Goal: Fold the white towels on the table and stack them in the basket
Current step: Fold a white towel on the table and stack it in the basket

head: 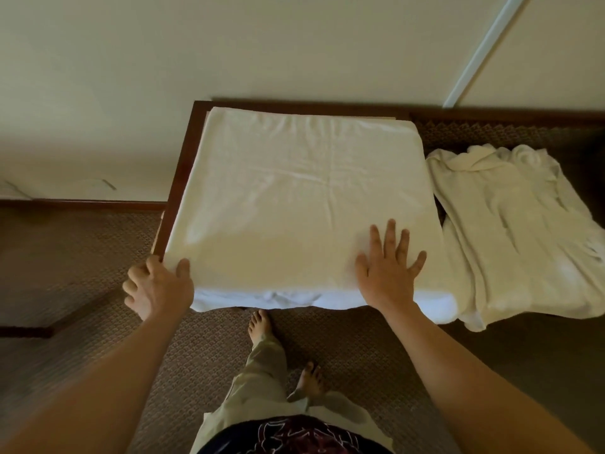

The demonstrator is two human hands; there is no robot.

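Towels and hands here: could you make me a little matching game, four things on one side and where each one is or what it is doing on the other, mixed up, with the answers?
Things:
1. left hand
2. right hand
3. flat towel
4. rumpled towel

States:
A. lies loosely to the right of the spread one
B. pressed flat, fingers spread, on the near right part of the cloth
C. spread across the table
D. grips the near left corner of the cloth

Pairs: 1-D, 2-B, 3-C, 4-A
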